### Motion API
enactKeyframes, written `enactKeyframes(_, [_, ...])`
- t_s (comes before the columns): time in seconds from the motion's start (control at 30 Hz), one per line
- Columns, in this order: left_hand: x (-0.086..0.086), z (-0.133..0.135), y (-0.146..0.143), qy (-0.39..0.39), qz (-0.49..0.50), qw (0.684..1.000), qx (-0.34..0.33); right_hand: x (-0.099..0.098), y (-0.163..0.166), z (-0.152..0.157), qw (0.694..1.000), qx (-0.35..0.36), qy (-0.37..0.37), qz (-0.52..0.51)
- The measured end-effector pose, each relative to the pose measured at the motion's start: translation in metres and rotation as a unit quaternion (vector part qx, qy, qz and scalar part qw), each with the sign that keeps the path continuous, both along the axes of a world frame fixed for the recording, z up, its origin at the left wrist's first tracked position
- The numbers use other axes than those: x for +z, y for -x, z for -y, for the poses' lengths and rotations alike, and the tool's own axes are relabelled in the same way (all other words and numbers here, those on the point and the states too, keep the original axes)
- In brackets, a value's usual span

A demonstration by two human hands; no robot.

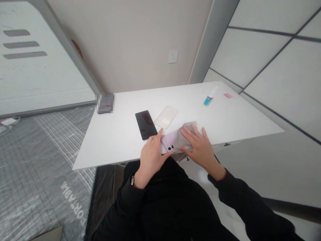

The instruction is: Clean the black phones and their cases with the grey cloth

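Note:
A light purple phone (168, 139) lies back side up at the table's near edge, its dark camera lenses showing. My left hand (151, 154) holds its left end, with the thumb at the near edge and the fingers at the far edge. Over the phone's right part is a grey cloth (178, 138), which my right hand (199, 146) presses down and grips; that end of the phone is hidden. Just beyond my left fingers rests a black-screened device (145, 124), either a phone or a small tablet. Beside it is a clear phone case (166, 117).
On the white table (117, 144), a small spray bottle (208, 99) with a blue label stands at the back right, near a pink slip (228, 95). A blurred-out dark item (105, 103) sits at the back left corner. Behind the table rises a wall with a socket (173, 56).

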State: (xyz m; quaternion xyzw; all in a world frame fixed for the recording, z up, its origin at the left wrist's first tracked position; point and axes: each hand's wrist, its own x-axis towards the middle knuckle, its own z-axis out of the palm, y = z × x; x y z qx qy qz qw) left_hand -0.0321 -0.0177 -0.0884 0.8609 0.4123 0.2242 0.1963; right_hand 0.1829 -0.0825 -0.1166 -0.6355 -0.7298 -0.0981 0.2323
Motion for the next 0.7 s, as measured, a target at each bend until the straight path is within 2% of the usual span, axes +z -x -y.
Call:
enactKeyframes(0.13, [-0.002, -0.001, 0.002, -0.008, -0.004, 1.000, -0.008, 0.005, 0.043, -0.003, 0.994, 0.104, 0.035, 0.004])
enactKeyframes(0.23, [-0.002, -0.001, 0.002, -0.013, 0.008, 1.000, -0.011, 0.002, 0.048, 0.015, 0.990, 0.141, 0.018, 0.004])
enactKeyframes(0.3, [-0.002, 0.000, 0.001, -0.010, 0.012, 1.000, -0.013, -0.002, 0.032, 0.026, 0.991, 0.131, 0.005, -0.001])
enactKeyframes(0.37, [-0.001, 0.000, 0.000, -0.001, 0.009, 1.000, -0.006, -0.006, 0.008, 0.030, 0.996, 0.083, -0.008, -0.011])
enactKeyframes(0.47, [0.000, 0.001, -0.001, 0.007, 0.004, 1.000, 0.006, -0.009, -0.016, 0.016, 0.999, -0.024, -0.024, -0.016])
enactKeyframes(0.53, [0.000, 0.001, -0.001, 0.003, 0.007, 1.000, 0.006, -0.007, -0.012, 0.002, 0.998, -0.055, -0.023, -0.006])
enactKeyframes(0.6, [0.000, 0.000, -0.001, -0.002, 0.011, 1.000, 0.006, -0.003, 0.007, -0.007, 1.000, -0.027, -0.010, 0.002])
enactKeyframes(0.7, [0.000, 0.000, 0.000, 0.004, 0.010, 1.000, 0.008, 0.002, 0.038, 0.000, 0.997, 0.077, 0.019, -0.002])
